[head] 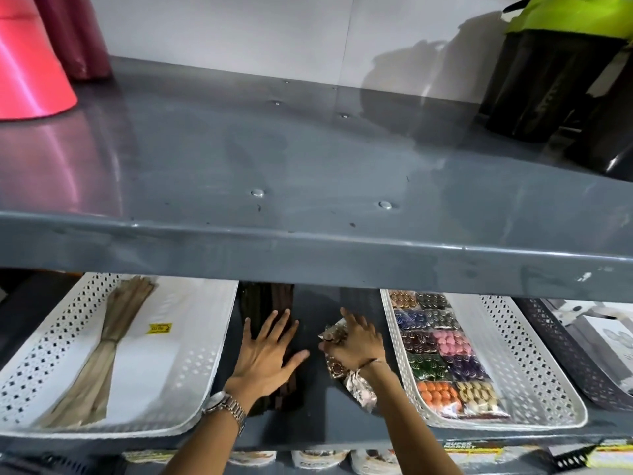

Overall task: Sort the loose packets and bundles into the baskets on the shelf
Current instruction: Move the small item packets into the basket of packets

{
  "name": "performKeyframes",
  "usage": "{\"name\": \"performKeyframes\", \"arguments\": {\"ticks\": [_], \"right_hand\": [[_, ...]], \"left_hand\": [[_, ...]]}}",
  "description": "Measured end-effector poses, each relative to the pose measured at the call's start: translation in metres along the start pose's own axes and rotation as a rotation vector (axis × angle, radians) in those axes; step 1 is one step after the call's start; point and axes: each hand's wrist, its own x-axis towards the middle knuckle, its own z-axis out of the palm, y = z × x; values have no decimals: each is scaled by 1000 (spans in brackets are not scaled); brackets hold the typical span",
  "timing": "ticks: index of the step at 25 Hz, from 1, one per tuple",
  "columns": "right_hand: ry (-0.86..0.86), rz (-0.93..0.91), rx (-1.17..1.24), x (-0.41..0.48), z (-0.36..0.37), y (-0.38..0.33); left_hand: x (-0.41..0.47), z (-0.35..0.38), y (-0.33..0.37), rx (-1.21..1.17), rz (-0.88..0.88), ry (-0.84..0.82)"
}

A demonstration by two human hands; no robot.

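Grey metal shelf (318,419) | left hand (265,351) lay flat, fingers spread, on dark brown stick bundle (270,303) | right hand (356,341) pinched crinkly clear packet (346,371) between white perforated baskets (191,341)

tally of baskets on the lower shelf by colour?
White baskets: 2, one left with a tan bundle, one right with bead packets
Dark baskets: 1, far right
Total: 3
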Motion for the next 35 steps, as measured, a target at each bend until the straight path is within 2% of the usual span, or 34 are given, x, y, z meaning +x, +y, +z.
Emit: {"name": "performKeyframes", "arguments": {"ticks": [2, 4, 6, 8, 10, 11, 13, 14, 17, 20, 24, 26, 28, 29, 30, 32, 35], "right_hand": [[-74, 36, 0, 3, -8, -4], [-32, 55, 38, -2, -15, -12], [149, 40, 85, -17, -27, -21], [454, 73, 121, -39, -46, -12], [653, 226, 91, -61, -68, 19], [632, 357, 93, -71, -78, 37], [428, 579, 75, -85, -88, 62], [316, 629, 42, -88, -87, 69], [86, 653, 15, -82, -79, 76], [-6, 632, -35, -80, -72, 83], [-116, 518, -166, -90, -81, 87], [18, 396, -86, -93, -91, 83], [281, 114, 104, -95, -90, 64], [298, -43, 179, -93, -84, 47], [231, -148, 208, -88, -73, 29], [54, -170, 106, -68, -45, 1], [-65, 12, -77, -26, -21, -9]], "left_hand": [[-9, -8, 11, 13, -26, 95], [-25, -5, 32, -84, -52, 76], [-40, 2, 50, -159, -37, 47], [-47, 9, 54, -156, -40, 69], [-47, 11, 53, -148, -61, 137], [-48, 12, 54, -137, -68, 150], [-49, 11, 57, -133, -81, 140], [-50, 11, 60, -141, -85, 128], [-51, 9, 60, -163, -92, 129], [-54, 4, 59, -175, -96, 119], [-54, 1, 60, -194, -88, 107], [-53, 3, 59, -191, -91, 110], [-52, 7, 59, -195, -97, 119], [-50, 10, 58, -207, -89, 145], [-49, 14, 57, -223, -73, 144], [-48, 16, 57, -213, -70, 151], [-53, 11, 57, -195, -87, 113]]}}
